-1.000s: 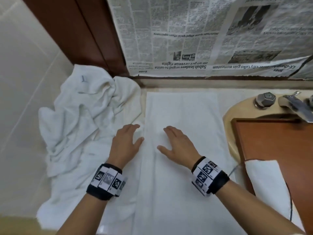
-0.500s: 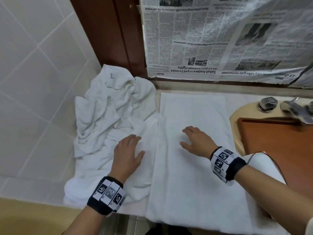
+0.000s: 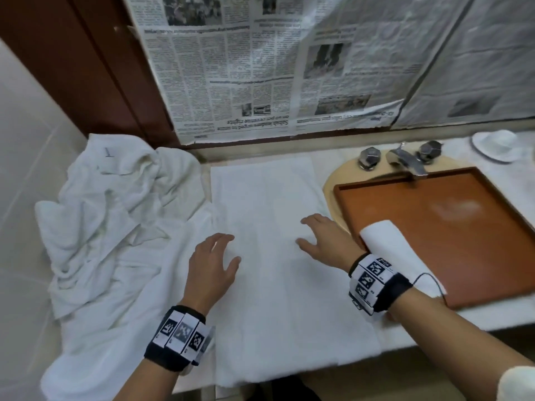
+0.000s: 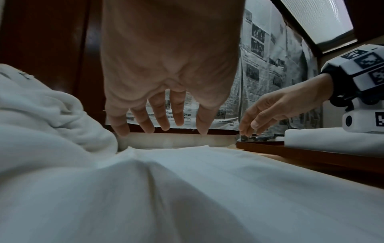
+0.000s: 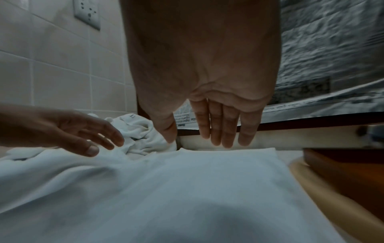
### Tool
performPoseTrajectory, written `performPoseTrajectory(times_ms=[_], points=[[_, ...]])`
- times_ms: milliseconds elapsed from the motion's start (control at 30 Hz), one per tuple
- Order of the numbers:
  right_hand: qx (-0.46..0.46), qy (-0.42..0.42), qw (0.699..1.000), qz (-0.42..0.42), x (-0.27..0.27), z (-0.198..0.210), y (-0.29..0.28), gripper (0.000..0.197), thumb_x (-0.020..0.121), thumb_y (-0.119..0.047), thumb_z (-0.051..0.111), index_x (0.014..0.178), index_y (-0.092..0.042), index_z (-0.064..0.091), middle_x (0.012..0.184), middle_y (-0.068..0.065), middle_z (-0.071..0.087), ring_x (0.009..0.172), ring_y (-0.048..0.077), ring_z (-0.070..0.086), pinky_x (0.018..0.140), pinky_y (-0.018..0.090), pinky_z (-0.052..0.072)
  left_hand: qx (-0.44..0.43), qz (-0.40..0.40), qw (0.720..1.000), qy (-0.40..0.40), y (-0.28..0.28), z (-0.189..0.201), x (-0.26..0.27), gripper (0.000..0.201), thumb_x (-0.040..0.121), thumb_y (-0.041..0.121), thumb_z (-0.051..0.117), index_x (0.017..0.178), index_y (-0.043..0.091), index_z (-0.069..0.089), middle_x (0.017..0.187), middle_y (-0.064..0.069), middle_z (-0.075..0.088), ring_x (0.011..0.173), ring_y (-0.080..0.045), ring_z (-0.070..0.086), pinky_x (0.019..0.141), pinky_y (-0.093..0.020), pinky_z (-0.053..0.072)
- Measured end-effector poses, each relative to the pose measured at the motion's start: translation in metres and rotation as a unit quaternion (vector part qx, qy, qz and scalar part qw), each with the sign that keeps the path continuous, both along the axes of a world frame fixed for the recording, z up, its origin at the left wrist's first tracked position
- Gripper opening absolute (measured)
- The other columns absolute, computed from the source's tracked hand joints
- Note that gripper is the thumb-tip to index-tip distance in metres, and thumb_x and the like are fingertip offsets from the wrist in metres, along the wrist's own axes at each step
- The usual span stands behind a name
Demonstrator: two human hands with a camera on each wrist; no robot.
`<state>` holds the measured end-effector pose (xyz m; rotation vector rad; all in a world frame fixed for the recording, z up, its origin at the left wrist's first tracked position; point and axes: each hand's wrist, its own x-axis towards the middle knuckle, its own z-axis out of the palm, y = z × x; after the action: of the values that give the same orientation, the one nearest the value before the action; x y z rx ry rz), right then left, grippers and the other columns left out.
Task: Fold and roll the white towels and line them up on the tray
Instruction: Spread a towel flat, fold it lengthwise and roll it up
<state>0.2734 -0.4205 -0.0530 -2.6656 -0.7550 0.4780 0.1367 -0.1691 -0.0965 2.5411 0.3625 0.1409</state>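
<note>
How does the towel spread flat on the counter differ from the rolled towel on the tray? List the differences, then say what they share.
The flat towel lies unrolled as a long folded strip; the rolled towel is wound into a cylinder. The flat towel rests on the counter, the rolled towel on the brown tray. The flat towel covers far more surface than the rolled towel. Both are plain white.
</note>
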Motion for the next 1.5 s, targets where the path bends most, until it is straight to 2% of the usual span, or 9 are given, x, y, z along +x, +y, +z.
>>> performPoseTrajectory(times_ms=[133, 300, 567, 700, 833, 1000, 1167, 1300, 1500], points=[[0.024, -0.021, 0.997, -0.071, -0.02, -0.002, -0.027, 0.055, 0.096, -0.042, 0.056, 0.141, -0.013, 0.046, 0.144, 0.001, 0.046, 0.132, 0.018, 0.043, 0.106, 0.034, 0.039, -0.017, -0.064, 0.998, 0.001, -0.026, -0.003, 0.003, 0.045, 0.09, 0.03, 0.069, 0.133, 0.023, 0.056, 0.137, 0.003, 0.053, 0.123, -0.024, 0.049, 0.1, -0.04, 0.042], [0.009, -0.052, 0.988, -0.143, -0.04, 0.002, -0.067, 0.053, 0.095, -0.043, 0.055, 0.139, -0.015, 0.047, 0.14, 0.0, 0.047, 0.127, 0.019, 0.043, 0.099, 0.035, 0.041, -0.017, -0.16, 0.987, 0.011, -0.07, -0.002, 0.016, 0.048, 0.092, 0.035, 0.065, 0.137, 0.023, 0.053, 0.141, 0.004, 0.049, 0.124, -0.023, 0.047, 0.101, -0.035, 0.04], [-0.052, -0.095, 0.964, -0.243, -0.055, 0.001, -0.132, 0.06, 0.09, -0.046, 0.059, 0.138, -0.012, 0.043, 0.141, 0.007, 0.044, 0.125, 0.028, 0.042, 0.096, 0.042, 0.042, -0.036, -0.273, 0.961, 0.026, -0.168, 0.008, 0.065, 0.058, 0.096, 0.042, 0.058, 0.147, 0.024, 0.04, 0.151, -0.002, 0.037, 0.131, -0.026, 0.041, 0.106, -0.044, 0.041], [-0.079, -0.05, 0.955, -0.281, -0.056, -0.01, -0.155, 0.072, 0.085, -0.051, 0.063, 0.142, -0.017, 0.033, 0.136, 0.008, 0.041, 0.117, 0.033, 0.049, 0.087, 0.043, 0.045, -0.068, -0.271, 0.959, 0.053, -0.214, 0.005, 0.096, 0.063, 0.094, 0.044, 0.06, 0.149, 0.024, 0.036, 0.151, -0.005, 0.037, 0.131, -0.028, 0.043, 0.107, -0.047, 0.042], [-0.053, 0.016, 0.949, -0.31, -0.058, -0.02, -0.163, 0.087, 0.08, -0.053, 0.066, 0.147, -0.021, 0.021, 0.132, 0.011, 0.046, 0.109, 0.039, 0.056, 0.082, 0.045, 0.048, -0.119, -0.25, 0.959, 0.067, -0.239, 0.001, 0.112, 0.063, 0.095, 0.039, 0.061, 0.149, 0.018, 0.036, 0.15, -0.007, 0.039, 0.133, -0.026, 0.044, 0.11, -0.041, 0.039], [-0.018, 0.03, 0.95, -0.31, -0.058, -0.023, -0.162, 0.081, 0.078, -0.051, 0.065, 0.141, -0.017, 0.028, 0.124, 0.012, 0.052, 0.105, 0.036, 0.056, 0.078, 0.042, 0.047, -0.132, -0.235, 0.961, 0.058, -0.249, -0.003, 0.117, 0.06, 0.095, 0.032, 0.061, 0.147, 0.012, 0.039, 0.146, -0.009, 0.047, 0.132, -0.024, 0.045, 0.107, -0.034, 0.036], [-0.001, 0.036, 0.953, -0.301, -0.055, -0.024, -0.165, 0.078, 0.074, -0.053, 0.064, 0.135, -0.018, 0.032, 0.12, 0.01, 0.054, 0.102, 0.034, 0.056, 0.079, 0.044, 0.05, -0.178, -0.197, 0.962, 0.068, -0.251, 0.002, 0.116, 0.058, 0.091, 0.023, 0.063, 0.145, 0.015, 0.042, 0.134, -0.005, 0.057, 0.119, -0.022, 0.055, 0.101, -0.034, 0.045], [0.027, 0.042, 0.949, -0.313, -0.053, -0.022, -0.167, 0.07, 0.072, -0.056, 0.062, 0.125, -0.019, 0.036, 0.113, 0.007, 0.058, 0.098, 0.032, 0.059, 0.078, 0.047, 0.053, -0.202, -0.179, 0.961, 0.068, -0.253, 0.004, 0.114, 0.051, 0.088, 0.021, 0.06, 0.137, 0.019, 0.046, 0.115, -0.001, 0.061, 0.105, -0.02, 0.06, 0.094, -0.039, 0.05], [0.009, 0.058, 0.951, -0.303, -0.054, -0.019, -0.173, 0.067, 0.074, -0.054, 0.064, 0.123, -0.018, 0.036, 0.109, 0.006, 0.057, 0.094, 0.027, 0.058, 0.077, 0.046, 0.054, -0.21, -0.178, 0.958, 0.077, -0.252, 0.004, 0.112, 0.056, 0.087, 0.024, 0.061, 0.14, 0.023, 0.043, 0.117, 0.004, 0.059, 0.105, -0.018, 0.061, 0.094, -0.039, 0.052]])
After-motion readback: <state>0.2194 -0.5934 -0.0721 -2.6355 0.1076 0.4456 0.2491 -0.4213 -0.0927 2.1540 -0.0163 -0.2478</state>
